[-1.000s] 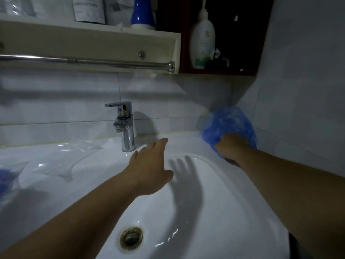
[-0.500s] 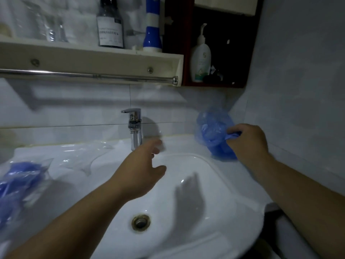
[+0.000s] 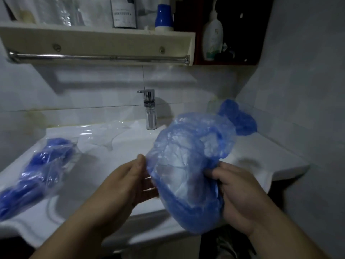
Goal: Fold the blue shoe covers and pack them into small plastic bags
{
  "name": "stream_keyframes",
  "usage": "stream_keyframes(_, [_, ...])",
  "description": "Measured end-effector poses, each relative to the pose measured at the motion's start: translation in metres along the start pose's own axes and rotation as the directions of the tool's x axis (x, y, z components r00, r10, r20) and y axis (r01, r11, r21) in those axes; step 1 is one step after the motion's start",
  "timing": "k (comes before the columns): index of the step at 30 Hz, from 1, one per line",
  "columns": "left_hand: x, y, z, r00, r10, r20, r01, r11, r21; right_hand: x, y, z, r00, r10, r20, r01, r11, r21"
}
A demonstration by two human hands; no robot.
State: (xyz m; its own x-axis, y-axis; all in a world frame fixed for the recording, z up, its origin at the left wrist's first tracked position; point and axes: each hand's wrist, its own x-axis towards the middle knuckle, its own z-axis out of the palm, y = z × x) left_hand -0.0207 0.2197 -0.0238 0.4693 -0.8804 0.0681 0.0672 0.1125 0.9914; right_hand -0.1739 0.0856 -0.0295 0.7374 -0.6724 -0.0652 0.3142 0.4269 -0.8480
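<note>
Dim light, tiled wall [image 3: 84, 94]. White counter [image 3: 261, 152], faucet [image 3: 150, 111] at 12, shelf [image 3: 97, 37] and towel rail [image 3: 97, 57] above, dark cabinet [image 3: 248, 25] at 1.

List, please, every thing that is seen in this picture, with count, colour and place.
shoe cover: 1, clear blue, held above the sink
loose shoe covers: heap, count unclear, blue, sink's back right corner
packed bag: 1, clear, blue covers inside, sink's left side
empty bags: count unclear, clear, left of the tap
tap: 1, chrome, back middle
sink: 1, white, below the shoe cover
shelf: 1, cream, wall above
rail: 1, metal, under the shelf
labelled bottle: 1, dark, on the shelf
pump bottle: 1, white, cupboard at right
right hand: grips the shoe cover's right side
left hand: fingers straight, at its left edge
</note>
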Motion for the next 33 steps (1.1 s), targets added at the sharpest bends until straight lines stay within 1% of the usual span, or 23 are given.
stream_keyframes(3, [-0.003, 0.003, -0.002, 0.999, 0.015, 0.031, -0.014, 0.999, -0.051, -0.005, 0.002, -0.004, 0.998, -0.014, -0.06, 0.004, 0.985, -0.175])
stream_keyframes(6, [-0.002, -0.003, -0.001, 0.997, 0.059, -0.042, -0.061, 0.998, -0.024, -0.004, 0.003, -0.009, 0.997, -0.024, -0.072, 0.005, 0.97, -0.244])
stream_keyframes(8, [-0.001, -0.005, -0.001, 0.99, 0.119, -0.08, -0.12, 0.993, -0.008, -0.005, 0.002, -0.008, 0.998, -0.053, -0.045, 0.04, 0.967, -0.25])
stream_keyframes(10, [0.001, -0.005, -0.005, 0.973, 0.208, -0.099, -0.21, 0.978, -0.013, -0.006, -0.001, -0.008, 0.989, -0.15, -0.017, 0.137, 0.942, -0.307])
stream_keyframes(12, [0.0, -0.003, -0.012, 0.94, 0.323, -0.108, -0.326, 0.945, -0.01, -0.009, -0.007, -0.009, 0.954, -0.301, 0.008, 0.273, 0.854, -0.442])
stream_keyframes(14, [-0.001, -0.001, -0.02, 0.895, 0.425, -0.134, -0.426, 0.904, 0.021, -0.015, -0.011, -0.012, 0.871, -0.491, 0.013, 0.378, 0.653, -0.656])
stream_keyframes(15, [-0.003, 0.0, -0.022, 0.873, 0.468, -0.135, -0.464, 0.884, 0.061, -0.019, -0.015, -0.013, 0.827, -0.561, 0.037, 0.395, 0.534, -0.748])
stream_keyframes(16, [-0.007, 0.0, -0.023, 0.853, 0.507, -0.121, -0.493, 0.86, 0.128, -0.022, -0.018, -0.015, 0.805, -0.587, 0.084, 0.419, 0.462, -0.782])
stream_keyframes(17, [-0.01, 0.0, -0.023, 0.833, 0.547, -0.089, -0.52, 0.827, 0.213, -0.021, -0.023, -0.017, 0.814, -0.561, 0.147, 0.462, 0.475, -0.749])
stream_keyframes(18, [-0.014, -0.004, -0.023, 0.813, 0.582, -0.033, -0.545, 0.779, 0.312, -0.02, -0.025, -0.018, 0.859, -0.479, 0.181, 0.464, 0.577, -0.672])
stream_keyframes(19, [-0.017, -0.007, -0.022, 0.795, 0.605, 0.036, -0.564, 0.717, 0.409, -0.018, -0.026, -0.019, 0.91, -0.367, 0.195, 0.404, 0.667, -0.626])
stream_keyframes(20, [-0.02, -0.011, -0.023, 0.786, 0.609, 0.103, -0.571, 0.651, 0.5, -0.018, -0.023, -0.021, 0.941, -0.268, 0.207, 0.338, 0.727, -0.597])
stream_keyframes(21, [-0.022, -0.014, -0.026, 0.79, 0.591, 0.16, -0.561, 0.593, 0.577, -0.019, -0.019, -0.024, 0.935, -0.263, 0.238, 0.354, 0.722, -0.594])
stream_keyframes(22, [-0.025, -0.018, -0.028, 0.801, 0.561, 0.207, -0.547, 0.547, 0.633, -0.021, -0.012, -0.028, 0.907, -0.331, 0.262, 0.421, 0.676, -0.604])
stream_keyframes(23, [-0.028, -0.021, -0.03, 0.81, 0.529, 0.253, -0.539, 0.502, 0.677, -0.024, -0.004, -0.033, 0.859, -0.396, 0.325, 0.508, 0.578, -0.639])
stream_keyframes(24, [-0.031, -0.027, -0.031, 0.817, 0.496, 0.293, -0.533, 0.458, 0.711, -0.025, 0.004, -0.04, 0.826, -0.41, 0.387, 0.557, 0.489, -0.671])
stream_keyframes(25, [-0.034, -0.032, -0.031, 0.826, 0.466, 0.316, -0.522, 0.425, 0.739, -0.025, 0.011, -0.047, 0.806, -0.382, 0.452, 0.585, 0.397, -0.707])
stream_keyframes(27, [-0.037, -0.038, -0.029, 0.846, 0.426, 0.321, -0.5, 0.427, 0.753, -0.021, 0.02, -0.058, 0.778, -0.334, 0.533, 0.617, 0.247, -0.747])
stream_keyframes(28, [-0.039, -0.038, -0.028, 0.851, 0.406, 0.334, -0.502, 0.442, 0.743, -0.018, 0.022, -0.064, 0.777, -0.318, 0.543, 0.619, 0.231, -0.751])
stream_keyframes(29, [-0.039, -0.035, -0.029, 0.847, 0.387, 0.365, -0.517, 0.435, 0.737, -0.017, 0.02, -0.066, 0.791, -0.299, 0.534, 0.605, 0.251, -0.756])
stream_keyframes(31, [-0.039, -0.027, -0.031, 0.829, 0.344, 0.441, -0.55, 0.353, 0.757, -0.019, 0.016, -0.069, 0.804, -0.252, 0.538, 0.594, 0.289, -0.751])
stream_keyframes(32, [-0.039, -0.023, -0.032, 0.825, 0.327, 0.461, -0.555, 0.308, 0.773, -0.019, 0.015, -0.07, 0.794, -0.228, 0.564, 0.608, 0.266, -0.748])
stream_keyframes(33, [-0.039, -0.021, -0.033, 0.828, 0.321, 0.46, -0.548, 0.287, 0.785, -0.021, 0.012, -0.069, 0.793, -0.21, 0.572, 0.608, 0.204, -0.767])
